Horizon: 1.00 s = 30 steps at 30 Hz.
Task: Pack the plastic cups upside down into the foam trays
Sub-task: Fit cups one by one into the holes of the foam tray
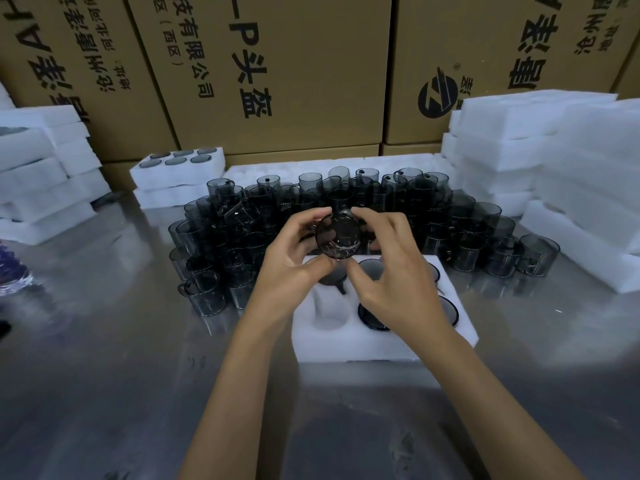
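I see both hands gripping one smoky grey transparent plastic cup [338, 235], left hand [294, 261] and right hand [394, 271] curled round its rim. Directly beneath them sits the white foam tray [346, 341] on the shiny metal desk [104, 341]; its pocket under the left hand looks unfilled, I think.

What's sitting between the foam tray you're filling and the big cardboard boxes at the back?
In the head view, a crowd of smoky cups, then more foam trays.

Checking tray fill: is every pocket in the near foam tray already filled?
No, the near foam tray has an empty pocket at its front left.
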Each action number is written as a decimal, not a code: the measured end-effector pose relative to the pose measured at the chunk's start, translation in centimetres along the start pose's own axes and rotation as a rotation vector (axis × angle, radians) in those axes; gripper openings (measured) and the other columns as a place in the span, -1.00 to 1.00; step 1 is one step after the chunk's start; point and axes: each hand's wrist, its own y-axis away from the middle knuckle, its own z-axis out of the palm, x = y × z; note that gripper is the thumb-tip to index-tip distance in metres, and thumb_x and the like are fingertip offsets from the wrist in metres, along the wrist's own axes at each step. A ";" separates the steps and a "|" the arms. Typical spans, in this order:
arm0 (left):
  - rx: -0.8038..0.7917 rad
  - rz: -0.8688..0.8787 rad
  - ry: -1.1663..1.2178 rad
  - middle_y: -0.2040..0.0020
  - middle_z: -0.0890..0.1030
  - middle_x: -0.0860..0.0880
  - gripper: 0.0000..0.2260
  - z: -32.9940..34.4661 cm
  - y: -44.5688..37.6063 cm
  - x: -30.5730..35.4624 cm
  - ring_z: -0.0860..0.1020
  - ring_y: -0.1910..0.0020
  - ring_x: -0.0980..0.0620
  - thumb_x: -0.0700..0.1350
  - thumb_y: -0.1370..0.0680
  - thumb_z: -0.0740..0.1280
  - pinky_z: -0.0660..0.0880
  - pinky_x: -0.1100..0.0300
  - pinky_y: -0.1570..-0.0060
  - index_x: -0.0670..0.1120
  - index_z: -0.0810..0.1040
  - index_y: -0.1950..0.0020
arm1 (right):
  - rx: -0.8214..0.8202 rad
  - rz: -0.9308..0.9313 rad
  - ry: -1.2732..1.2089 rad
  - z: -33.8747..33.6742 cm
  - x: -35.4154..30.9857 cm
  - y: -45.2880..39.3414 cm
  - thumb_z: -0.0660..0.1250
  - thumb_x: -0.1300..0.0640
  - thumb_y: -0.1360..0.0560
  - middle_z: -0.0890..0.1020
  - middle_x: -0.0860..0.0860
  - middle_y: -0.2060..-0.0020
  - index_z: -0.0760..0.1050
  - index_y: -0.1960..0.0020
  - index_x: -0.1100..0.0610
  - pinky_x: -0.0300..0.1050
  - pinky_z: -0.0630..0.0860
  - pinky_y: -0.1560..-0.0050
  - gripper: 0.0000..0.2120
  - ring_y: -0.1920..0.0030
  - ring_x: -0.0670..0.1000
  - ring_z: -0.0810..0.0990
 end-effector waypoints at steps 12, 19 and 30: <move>-0.095 -0.218 -0.200 -0.06 0.71 0.00 -0.74 -1.0 0.1 0.7 0.67 -0.05 -0.01 0.12 -0.52 0.30 0.51 0.02 -0.05 0.12 0.67 -0.13 | -0.071 0.075 0.119 -0.2 -0.6 1.9 0.30 -0.47 -0.29 0.39 -0.19 0.34 0.19 0.20 -0.10 -0.22 0.21 0.40 -0.49 0.21 -0.16 0.39; 0.055 -0.236 -0.495 0.24 0.69 0.05 -0.81 -1.4 0.1 -0.7 0.62 0.20 0.15 -0.04 -0.57 0.40 0.51 0.17 0.07 0.02 0.72 0.22 | -0.249 -0.086 0.250 0.2 -0.7 2.3 0.32 -0.47 -0.30 0.28 -0.24 0.28 0.41 0.01 -0.16 -0.33 0.17 0.22 -0.53 0.14 -0.17 0.26; 0.030 -0.254 -0.735 -0.01 0.46 0.04 -0.74 -2.0 0.2 -1.4 0.40 -0.07 0.08 0.16 -0.54 0.35 0.35 0.30 0.03 0.07 0.58 -0.15 | -0.289 0.005 0.177 0.0 -0.6 2.4 0.14 -0.47 -0.47 0.50 -0.23 -0.07 0.39 -0.30 -0.10 -0.16 0.28 -0.09 -0.41 -0.12 -0.14 0.41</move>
